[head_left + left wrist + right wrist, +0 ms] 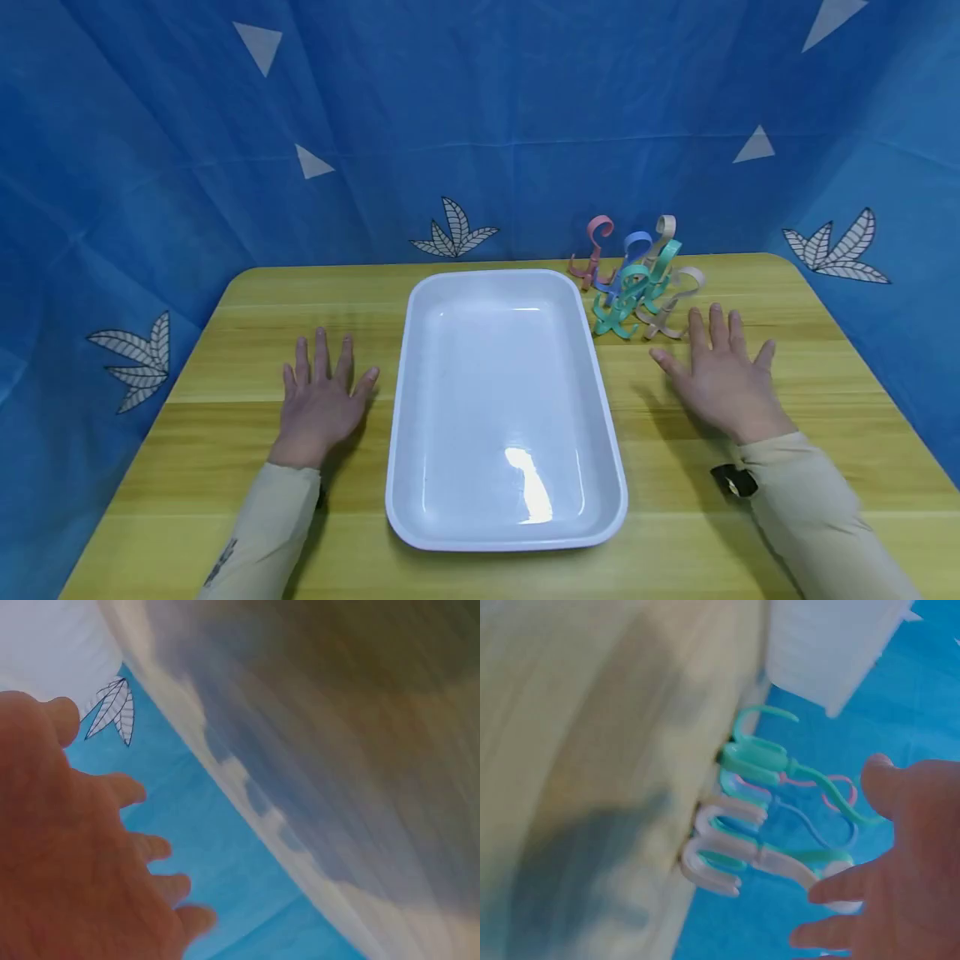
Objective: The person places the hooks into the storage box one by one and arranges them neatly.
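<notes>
My left hand is held over the table to the left of a white tray, fingers spread and nothing in them. On the other side, my right hand is likewise spread, palm down and holding nothing. Its fingertips are nearest a beige plastic multi-prong hook, part of a cluster by the tray's far right corner. Around that one stand a green hook, a second green hook, a blue hook, a pink hook and a cream hook. Curled tops point upward, overlapping one another.
The wooden table ends at a blue cloth backdrop printed with leaves and triangles. The tray takes up the middle of the table, and its raised rim stands between the two hands.
</notes>
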`<move>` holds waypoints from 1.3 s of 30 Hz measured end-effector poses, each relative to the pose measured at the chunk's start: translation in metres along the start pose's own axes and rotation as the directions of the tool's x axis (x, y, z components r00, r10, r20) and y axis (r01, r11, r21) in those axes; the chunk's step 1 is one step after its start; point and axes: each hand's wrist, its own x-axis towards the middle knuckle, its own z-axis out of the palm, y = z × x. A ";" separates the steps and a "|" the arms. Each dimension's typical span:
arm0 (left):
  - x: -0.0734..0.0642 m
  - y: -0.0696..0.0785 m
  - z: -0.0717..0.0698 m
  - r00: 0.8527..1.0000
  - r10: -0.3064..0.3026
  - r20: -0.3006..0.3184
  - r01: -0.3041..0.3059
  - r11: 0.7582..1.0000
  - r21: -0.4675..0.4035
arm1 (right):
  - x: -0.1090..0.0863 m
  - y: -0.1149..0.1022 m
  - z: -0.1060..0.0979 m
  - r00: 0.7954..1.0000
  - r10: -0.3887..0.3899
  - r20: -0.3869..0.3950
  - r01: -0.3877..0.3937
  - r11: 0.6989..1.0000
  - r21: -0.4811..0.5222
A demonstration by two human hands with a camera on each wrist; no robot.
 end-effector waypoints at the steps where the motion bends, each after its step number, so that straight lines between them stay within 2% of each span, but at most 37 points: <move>1: 0.000 0.000 -0.002 1.000 0.007 0.008 -0.007 0.999 -0.044 | 0.000 0.001 -0.003 1.000 0.000 -0.029 0.000 1.000 0.006; 4: 0.000 0.000 -0.008 0.999 0.027 0.029 -0.020 0.979 -0.204 | -0.001 0.004 -0.014 0.985 -0.019 -0.170 0.024 0.999 0.024; 6: -0.001 0.000 -0.013 0.999 0.018 0.030 -0.008 0.951 -0.310 | 0.000 0.006 -0.021 0.961 -0.029 -0.275 0.046 0.997 0.055; 8: -0.001 0.001 -0.017 1.000 -0.002 0.009 0.005 0.921 -0.390 | 0.003 0.007 -0.025 0.932 -0.030 -0.362 0.085 0.987 0.139; 11: -0.003 0.001 -0.020 0.998 -0.046 -0.047 0.016 0.861 -0.508 | 0.012 0.008 -0.026 0.885 0.003 -0.465 0.164 0.934 0.318; 14: -0.002 0.003 -0.017 0.993 -0.053 -0.108 -0.026 0.778 -0.627 | 0.025 0.008 -0.023 0.850 0.065 -0.523 0.233 0.844 0.483; 15: -0.002 0.004 -0.015 0.992 -0.044 -0.122 -0.048 0.750 -0.660 | 0.029 0.008 -0.022 0.845 0.085 -0.527 0.242 0.819 0.520; 17: -0.001 0.007 -0.010 0.991 -0.013 -0.132 -0.085 0.697 -0.712 | 0.038 0.010 -0.019 0.850 0.119 -0.513 0.240 0.779 0.579; 20: 0.002 0.013 -0.004 0.993 0.045 -0.108 -0.111 0.647 -0.754 | 0.048 0.013 -0.016 0.871 0.148 -0.468 0.213 0.745 0.632; 22: 0.003 0.017 -0.001 0.995 0.067 -0.068 -0.095 0.641 -0.762 | 0.053 0.015 -0.015 0.886 0.155 -0.438 0.188 0.742 0.643; 25: 0.005 0.021 0.002 0.997 0.072 -0.002 -0.049 0.660 -0.749 | 0.057 0.016 -0.014 0.901 0.160 -0.403 0.150 0.757 0.636; 28: 0.005 0.023 0.004 0.997 0.065 0.043 -0.013 0.690 -0.724 | 0.059 0.017 -0.014 0.905 0.157 -0.394 0.127 0.786 0.606; 33: 0.004 0.024 0.005 0.996 0.072 0.043 -0.020 0.710 -0.704 | 0.059 0.020 -0.017 0.910 0.134 -0.393 0.124 0.816 0.565; 39: 0.004 0.027 0.006 0.997 0.066 0.041 -0.017 0.697 -0.717 | 0.056 0.022 -0.022 0.913 0.095 -0.397 0.150 0.825 0.544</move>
